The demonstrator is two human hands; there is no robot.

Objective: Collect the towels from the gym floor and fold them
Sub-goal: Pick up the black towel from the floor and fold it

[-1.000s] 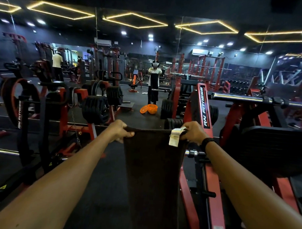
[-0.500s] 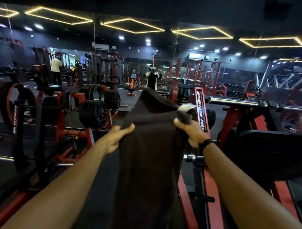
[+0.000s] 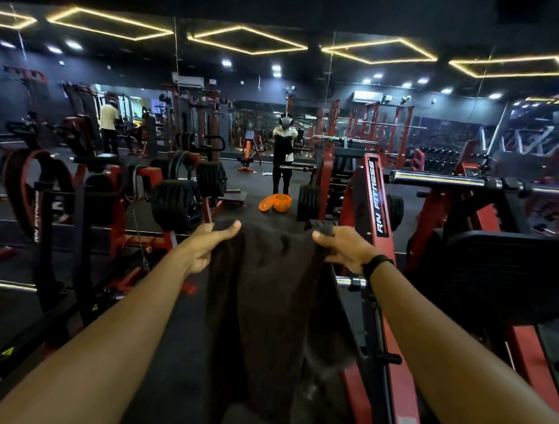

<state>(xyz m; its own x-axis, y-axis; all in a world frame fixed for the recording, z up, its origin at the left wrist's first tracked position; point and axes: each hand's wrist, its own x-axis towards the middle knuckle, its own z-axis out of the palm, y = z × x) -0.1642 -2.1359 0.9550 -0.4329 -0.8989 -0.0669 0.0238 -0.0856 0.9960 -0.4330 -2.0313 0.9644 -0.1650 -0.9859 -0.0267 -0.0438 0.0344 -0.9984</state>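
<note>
Principal risk noted: the dark brown towel (image 3: 268,306) hangs as a long doubled length from its top edge, and its lower end runs out of view at the near bottom of the frame, so it cannot be confirmed clear of the floor (image 3: 172,350); a drooping tail could drag on the black rubber matting and pick up dirt. Second risk: the right side of the cloth hangs just beside the red machine frame (image 3: 372,196) and the chrome bar stub (image 3: 348,281), and a swing to the right could snag it on that hardware. Third risk: the grip is at the two top corners only, so a slip at either one would probably collapse the fold and drop that side. Hands: the left hand (image 3: 207,247) pinches the top left corner, thumb over the near face and fingers curled behind; the right hand (image 3: 343,249) grasps the top right corner likewise, a dark band on its wrist. Position of the towel: held at arm's length in mid-air, stretched between the two hands and hanging below them, centred in the scene. An orange container (image 3: 277,202) sits on the floor further off, well apart.
</note>
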